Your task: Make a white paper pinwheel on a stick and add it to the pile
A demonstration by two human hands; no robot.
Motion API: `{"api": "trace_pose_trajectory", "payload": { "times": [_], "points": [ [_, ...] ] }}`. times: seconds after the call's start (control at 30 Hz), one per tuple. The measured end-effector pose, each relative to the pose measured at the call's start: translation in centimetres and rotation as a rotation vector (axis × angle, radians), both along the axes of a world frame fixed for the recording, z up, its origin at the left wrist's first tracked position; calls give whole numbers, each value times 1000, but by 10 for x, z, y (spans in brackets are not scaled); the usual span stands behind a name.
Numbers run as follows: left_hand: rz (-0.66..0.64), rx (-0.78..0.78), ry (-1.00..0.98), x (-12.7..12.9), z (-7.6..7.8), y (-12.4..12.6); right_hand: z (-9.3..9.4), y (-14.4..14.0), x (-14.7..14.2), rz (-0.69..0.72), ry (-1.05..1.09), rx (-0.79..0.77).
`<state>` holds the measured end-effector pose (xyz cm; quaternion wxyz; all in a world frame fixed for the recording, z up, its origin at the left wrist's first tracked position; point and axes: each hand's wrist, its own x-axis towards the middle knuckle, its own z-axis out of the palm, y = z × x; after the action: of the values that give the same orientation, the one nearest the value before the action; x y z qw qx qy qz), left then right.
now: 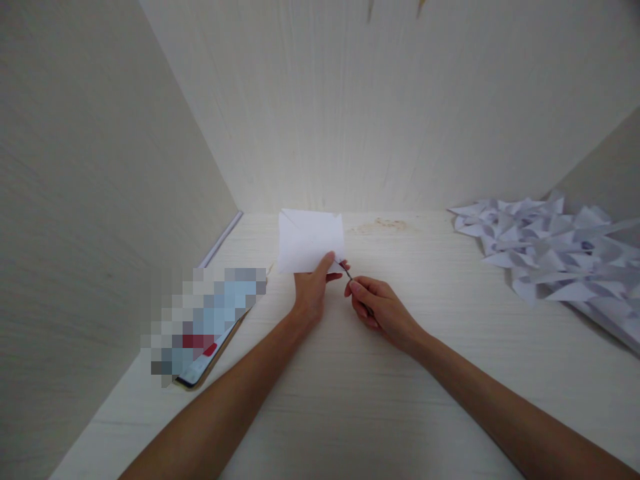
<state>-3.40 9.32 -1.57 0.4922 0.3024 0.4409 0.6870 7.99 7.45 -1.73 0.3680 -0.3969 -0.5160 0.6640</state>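
A square of white paper (310, 237) is pinched at its lower right by my left hand (313, 290), thumb on top and fingers underneath. A crease runs in from the paper's upper left corner. My right hand (377, 307) is closed round a pair of scissors (349, 274), whose handles are mostly hidden in the fingers. The thin, dark metal blades point up and left and meet the paper's lower right corner, close to my left thumb. Whether the blades are apart is too small to tell.
A heap of folded white paper pinwheels (555, 247) lies at the right by the wall. On the left a phone (200, 367) rests on the pale wooden table (320, 413), its screen partly blurred. Walls (350, 120) rise behind and at both sides.
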Motion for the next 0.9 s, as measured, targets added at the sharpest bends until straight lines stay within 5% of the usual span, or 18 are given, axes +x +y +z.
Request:
{"api": "trace_pose_trajectory", "payload": {
  "times": [0.9],
  "points": [
    [10, 4, -27, 1, 1, 1, -1, 1, 0, -10, -10, 49]
  ]
}}
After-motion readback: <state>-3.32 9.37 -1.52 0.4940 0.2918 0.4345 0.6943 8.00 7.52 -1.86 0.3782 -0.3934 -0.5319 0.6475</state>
